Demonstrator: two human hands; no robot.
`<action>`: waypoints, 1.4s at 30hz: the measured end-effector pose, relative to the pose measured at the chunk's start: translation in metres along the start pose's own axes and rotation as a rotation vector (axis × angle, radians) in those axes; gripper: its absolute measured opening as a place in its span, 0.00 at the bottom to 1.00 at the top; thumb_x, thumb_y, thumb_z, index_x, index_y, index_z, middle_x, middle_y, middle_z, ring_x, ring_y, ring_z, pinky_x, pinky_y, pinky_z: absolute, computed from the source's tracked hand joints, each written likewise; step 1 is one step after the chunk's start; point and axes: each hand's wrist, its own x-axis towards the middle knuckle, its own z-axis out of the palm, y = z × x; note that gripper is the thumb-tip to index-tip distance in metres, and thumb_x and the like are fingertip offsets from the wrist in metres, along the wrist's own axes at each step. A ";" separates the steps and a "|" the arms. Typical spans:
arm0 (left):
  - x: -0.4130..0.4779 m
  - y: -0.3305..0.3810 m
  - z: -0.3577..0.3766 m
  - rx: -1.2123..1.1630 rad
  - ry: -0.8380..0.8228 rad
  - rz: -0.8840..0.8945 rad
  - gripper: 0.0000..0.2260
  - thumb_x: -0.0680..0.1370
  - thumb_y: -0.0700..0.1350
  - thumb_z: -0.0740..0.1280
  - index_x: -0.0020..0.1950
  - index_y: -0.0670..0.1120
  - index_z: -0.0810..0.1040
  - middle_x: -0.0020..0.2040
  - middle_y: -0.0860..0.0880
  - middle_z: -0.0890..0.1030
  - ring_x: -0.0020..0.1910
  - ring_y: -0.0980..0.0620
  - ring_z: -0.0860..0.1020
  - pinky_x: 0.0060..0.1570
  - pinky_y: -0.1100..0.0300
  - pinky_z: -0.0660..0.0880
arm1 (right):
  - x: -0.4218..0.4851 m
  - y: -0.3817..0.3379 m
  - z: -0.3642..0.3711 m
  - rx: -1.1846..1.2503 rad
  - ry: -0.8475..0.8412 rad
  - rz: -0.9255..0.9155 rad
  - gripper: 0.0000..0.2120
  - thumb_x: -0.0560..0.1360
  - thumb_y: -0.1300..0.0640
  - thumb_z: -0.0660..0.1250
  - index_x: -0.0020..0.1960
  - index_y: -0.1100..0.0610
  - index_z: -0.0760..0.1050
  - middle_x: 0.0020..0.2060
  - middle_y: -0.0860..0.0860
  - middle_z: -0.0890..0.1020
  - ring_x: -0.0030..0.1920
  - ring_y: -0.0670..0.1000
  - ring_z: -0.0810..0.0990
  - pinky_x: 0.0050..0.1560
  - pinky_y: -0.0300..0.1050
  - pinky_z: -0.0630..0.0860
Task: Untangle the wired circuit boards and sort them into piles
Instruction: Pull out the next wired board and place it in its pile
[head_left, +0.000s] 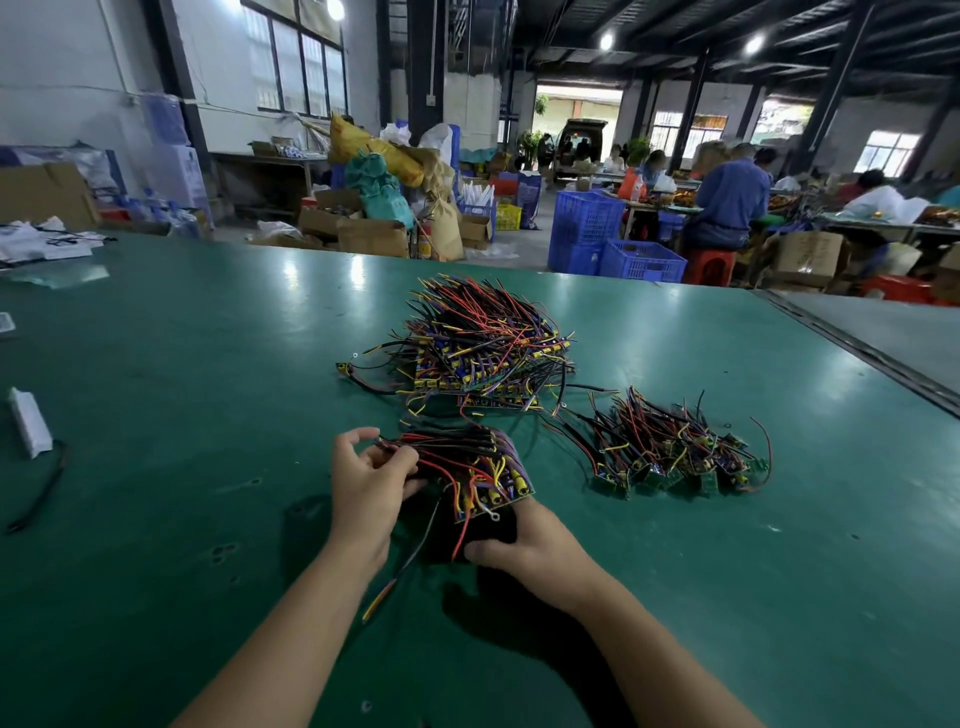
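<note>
Both forearms reach forward over the green table (208, 364). The left hand (366, 480), fingers curled, pinches the wire ends of a bundle of boards (467, 470). The right hand (524, 545) grips the bundle's near edge from below. Two heaps lie beyond the fingers: a big pile (483, 348) straight ahead and a small pile (675, 454) to the right, just apart from each other

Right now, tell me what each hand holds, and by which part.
Both hold one bundle of wired circuit boards. The left hand pinches its wire ends; the right hand grips it from beneath, at the near board edge.
</note>
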 end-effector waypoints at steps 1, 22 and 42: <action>0.000 -0.001 0.001 -0.001 -0.007 0.008 0.17 0.74 0.32 0.67 0.54 0.50 0.68 0.44 0.45 0.76 0.42 0.51 0.79 0.38 0.57 0.80 | -0.002 -0.002 -0.002 0.229 -0.046 0.007 0.18 0.64 0.40 0.72 0.49 0.49 0.79 0.45 0.47 0.85 0.47 0.47 0.83 0.52 0.47 0.80; -0.042 -0.006 0.007 0.147 0.012 0.719 0.10 0.76 0.49 0.62 0.53 0.58 0.64 0.45 0.56 0.68 0.41 0.63 0.70 0.44 0.72 0.67 | 0.003 -0.016 -0.012 1.537 0.198 0.114 0.11 0.70 0.58 0.67 0.46 0.63 0.83 0.42 0.59 0.84 0.40 0.53 0.85 0.40 0.43 0.82; -0.033 0.005 0.015 -0.290 -0.515 -0.385 0.12 0.71 0.26 0.60 0.50 0.38 0.74 0.44 0.40 0.80 0.36 0.43 0.83 0.35 0.52 0.80 | -0.007 -0.022 -0.010 1.525 0.135 0.120 0.14 0.70 0.57 0.64 0.46 0.64 0.83 0.42 0.60 0.84 0.41 0.56 0.85 0.39 0.45 0.82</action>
